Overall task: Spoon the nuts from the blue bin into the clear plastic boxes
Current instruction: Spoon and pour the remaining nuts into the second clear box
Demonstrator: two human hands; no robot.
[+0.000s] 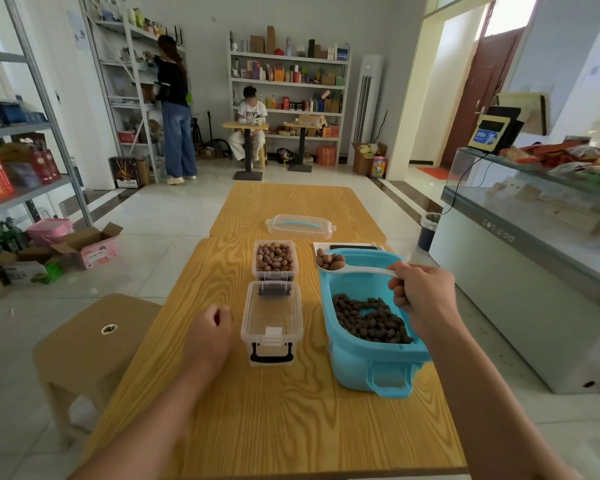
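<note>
Blue bin (368, 362) holds nuts (368, 318); near clear box (272, 323) empty.

Bright daylight from right; wide-angle edge distortion.

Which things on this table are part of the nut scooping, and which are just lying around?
Part of the job: blue bin, white spoon, full clear box, empty clear box.
Lying about: loose lid, papers, brown stool.

bin (361, 362) blue | nuts (368, 320) brown | spoon (357, 270) white | table (274, 410) wood-grain
</note>
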